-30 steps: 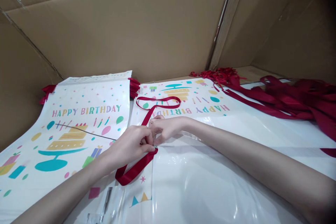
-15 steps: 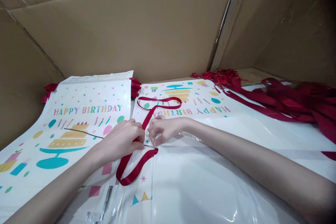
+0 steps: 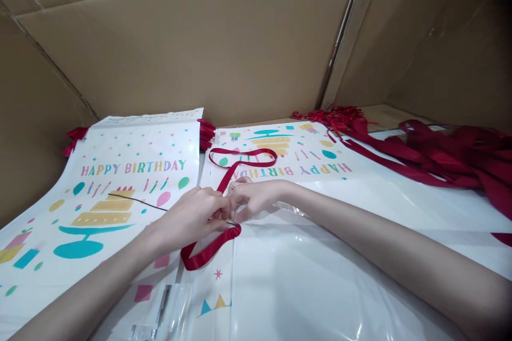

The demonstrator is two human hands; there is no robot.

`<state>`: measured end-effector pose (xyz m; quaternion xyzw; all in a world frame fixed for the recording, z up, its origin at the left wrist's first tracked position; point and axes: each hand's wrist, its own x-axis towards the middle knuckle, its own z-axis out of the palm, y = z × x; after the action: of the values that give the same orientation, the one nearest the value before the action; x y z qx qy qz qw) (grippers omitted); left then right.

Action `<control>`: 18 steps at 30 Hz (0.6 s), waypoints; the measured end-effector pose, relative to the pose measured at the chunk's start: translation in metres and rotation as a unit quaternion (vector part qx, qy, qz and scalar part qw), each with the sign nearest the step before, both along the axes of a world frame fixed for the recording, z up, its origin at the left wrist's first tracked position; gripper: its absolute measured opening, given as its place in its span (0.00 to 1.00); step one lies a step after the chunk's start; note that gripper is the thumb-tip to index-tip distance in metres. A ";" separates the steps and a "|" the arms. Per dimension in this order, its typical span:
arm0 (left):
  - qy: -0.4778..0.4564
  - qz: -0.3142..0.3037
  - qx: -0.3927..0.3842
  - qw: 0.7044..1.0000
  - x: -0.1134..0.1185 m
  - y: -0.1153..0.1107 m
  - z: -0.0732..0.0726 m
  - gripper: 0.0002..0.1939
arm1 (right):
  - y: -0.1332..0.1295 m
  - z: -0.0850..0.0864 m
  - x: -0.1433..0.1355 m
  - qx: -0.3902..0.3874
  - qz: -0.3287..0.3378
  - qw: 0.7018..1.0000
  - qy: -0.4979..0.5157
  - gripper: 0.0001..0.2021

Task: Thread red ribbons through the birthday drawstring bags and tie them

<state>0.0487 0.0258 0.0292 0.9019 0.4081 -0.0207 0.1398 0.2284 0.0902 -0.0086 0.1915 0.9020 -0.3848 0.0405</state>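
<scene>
My left hand is closed in a pinch on a thin dark wire-like tool, whose far end sticks out to the left over the printed bags. The tip shows just right of my fingers, at the folded end of a dark red ribbon. That ribbon loops below my left hand and runs up behind it to a loose loop lying on the white bag. My right hand, fingers curled together, meets the left fingertips at the edge of the white birthday bag. What its fingertips grip is hidden.
A stack of "HAPPY BIRTHDAY" bags with red ribbon at its sides lies on the left. Many loose red ribbons lie at the right. Tall cardboard walls rise behind. Clear plastic lies in front.
My left hand has moved right with the wire-like tool, closing the gap to my right hand. The lower ribbon loop has drawn up slightly. My right hand has barely moved.
</scene>
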 end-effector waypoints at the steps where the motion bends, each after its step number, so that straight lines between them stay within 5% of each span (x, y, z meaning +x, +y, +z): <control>1: 0.019 0.000 0.003 1.000 -0.003 0.002 0.004 0.04 | 0.001 -0.001 0.000 -0.005 0.005 1.000 0.003 0.07; 6: 0.082 0.015 0.005 0.996 -0.013 0.007 0.018 0.08 | 0.003 -0.005 0.001 -0.020 0.012 1.000 0.008 0.07; 14: -0.007 0.001 -0.011 1.000 0.004 -0.001 -0.003 0.07 | -0.001 0.001 -0.002 0.000 -0.005 1.000 -0.011 0.07; 18: 0.006 0.000 -0.016 1.000 0.002 0.000 0.003 0.09 | -0.001 0.000 -0.001 -0.012 0.000 1.000 -0.004 0.07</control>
<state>0.0504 0.0259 0.0327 0.8993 0.4087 -0.0325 0.1523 0.2273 0.0896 -0.0082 0.1925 0.8973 -0.3946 0.0459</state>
